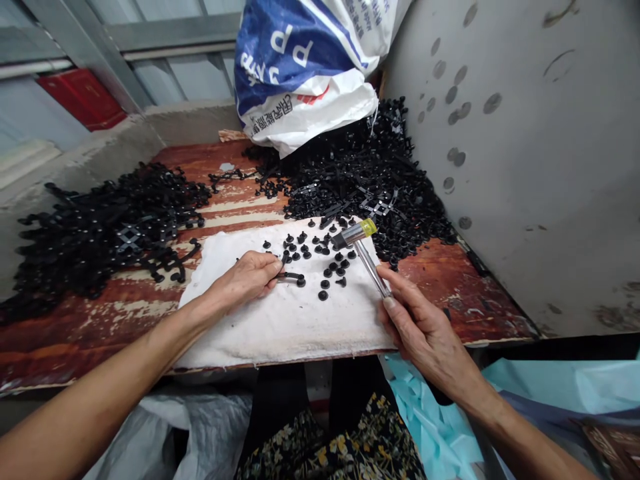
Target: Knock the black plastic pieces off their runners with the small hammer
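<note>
The small hammer (370,267) under my fingers (387,303) has a smooth, glossy steel shaft and a polished metal head. The moulded black plastic pieces (325,283) look hard, with a slight sheen. The white cloth (280,320) beneath them is thick, matt and rough-woven. The wooden bench (475,287) is rough, its red paint worn and flaking to pale wood. The woven plastic sack (300,67) has a faint gloss, and the grey wall (515,167) beside me looks matt and scuffed.

head-worn view, forward and down
</note>
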The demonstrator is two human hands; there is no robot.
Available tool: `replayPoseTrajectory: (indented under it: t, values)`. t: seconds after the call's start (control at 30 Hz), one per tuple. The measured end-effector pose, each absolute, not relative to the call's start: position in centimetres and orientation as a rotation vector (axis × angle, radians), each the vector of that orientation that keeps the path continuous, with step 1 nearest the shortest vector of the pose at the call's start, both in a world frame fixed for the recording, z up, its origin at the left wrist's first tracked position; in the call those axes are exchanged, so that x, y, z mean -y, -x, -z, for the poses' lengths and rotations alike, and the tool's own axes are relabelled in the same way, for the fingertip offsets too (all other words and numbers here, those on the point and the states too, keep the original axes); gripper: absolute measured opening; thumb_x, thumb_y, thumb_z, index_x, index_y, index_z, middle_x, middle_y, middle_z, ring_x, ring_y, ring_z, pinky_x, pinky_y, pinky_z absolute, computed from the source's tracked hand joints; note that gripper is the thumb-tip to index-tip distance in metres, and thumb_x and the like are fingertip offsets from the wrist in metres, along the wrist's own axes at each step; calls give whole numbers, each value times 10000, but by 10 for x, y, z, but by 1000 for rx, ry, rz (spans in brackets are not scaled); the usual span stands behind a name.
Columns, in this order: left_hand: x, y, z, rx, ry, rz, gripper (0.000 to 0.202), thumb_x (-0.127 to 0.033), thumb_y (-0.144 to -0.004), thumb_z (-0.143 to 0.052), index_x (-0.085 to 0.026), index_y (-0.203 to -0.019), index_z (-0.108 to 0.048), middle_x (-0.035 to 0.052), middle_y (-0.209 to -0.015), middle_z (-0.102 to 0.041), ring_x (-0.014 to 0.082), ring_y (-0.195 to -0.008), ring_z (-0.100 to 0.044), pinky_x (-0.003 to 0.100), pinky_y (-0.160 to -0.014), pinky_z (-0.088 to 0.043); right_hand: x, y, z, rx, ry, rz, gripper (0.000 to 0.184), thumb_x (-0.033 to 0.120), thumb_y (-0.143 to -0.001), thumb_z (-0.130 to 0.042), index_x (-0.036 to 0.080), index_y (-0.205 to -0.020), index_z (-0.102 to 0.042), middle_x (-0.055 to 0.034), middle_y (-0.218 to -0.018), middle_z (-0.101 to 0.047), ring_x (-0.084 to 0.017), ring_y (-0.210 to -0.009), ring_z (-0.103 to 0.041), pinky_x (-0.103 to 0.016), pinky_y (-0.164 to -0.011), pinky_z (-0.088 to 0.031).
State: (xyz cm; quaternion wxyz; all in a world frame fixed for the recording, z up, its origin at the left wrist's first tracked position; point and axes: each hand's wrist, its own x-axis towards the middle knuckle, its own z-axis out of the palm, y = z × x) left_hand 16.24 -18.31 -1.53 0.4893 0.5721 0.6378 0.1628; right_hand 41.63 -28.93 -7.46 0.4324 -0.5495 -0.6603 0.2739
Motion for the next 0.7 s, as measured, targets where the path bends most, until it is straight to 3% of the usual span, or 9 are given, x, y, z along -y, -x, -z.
replayPoseTrajectory:
  t: [0.07,0.17,0.27,0.4,0.53,0.7]
  values:
    - [180,-159,14,-1531,-1383,-353,384,-196,-914,-430,-164,-536,-485,-41,-385,-363,47,-317,-262,151,-343,-163,288,-417,72,1624,1410,-729,431,279,-1010,-433,212,-1426,-526,-107,-1137,-723,-161,-750,-712,-325,-748,-612]
    - [174,-153,12,-1482,-1372,-290,393,-214,-920,-437,-162,-534,-486,-34,-387,-380,47,-305,-276,154,-337,-144,285,-414,63,1752,1382,-682,433,249,-986,-467,206,-1407,-559,-115,-1313,-673,-212,-1060,-708,-350,-912,-584]
    - [169,-150,12,-1464,-1405,-255,373,-216,-912,-454,-164,-545,-496,-33,-393,-394,52,-305,-292,158,-332,-155,277,-403,53,1937,1249,-544,473,152,-968,-446,212,-1427,-540,-102,-1345,-658,-209,-1199,-646,-343,-993,-544]
    - [169,-147,12,-1440,-1444,-259,360,-207,-890,-478,-166,-532,-501,-41,-379,-377,52,-307,-275,165,-333,-179,257,-385,44,2085,1168,-273,569,74,-937,-389,180,-1492,-460,-119,-1085,-715,-216,-940,-698,-355,-843,-582]
    - [170,-145,13,-1404,-1438,-253,370,-230,-878,-491,-170,-513,-485,-46,-368,-359,46,-304,-251,164,-335,-169,242,-377,40,2369,1370,-133,609,64,-900,-388,182,-1492,-468,-77,-837,-651,-181,-566,-586,-335,-575,-536]
    - [168,-142,16,-1377,-1402,-262,312,-249,-857,-514,-168,-556,-518,-45,-403,-384,54,-317,-279,167,-330,-170,244,-375,38,2209,1250,-44,588,91,-947,-344,183,-1525,-394,-86,-905,-658,-194,-719,-625,-330,-675,-545]
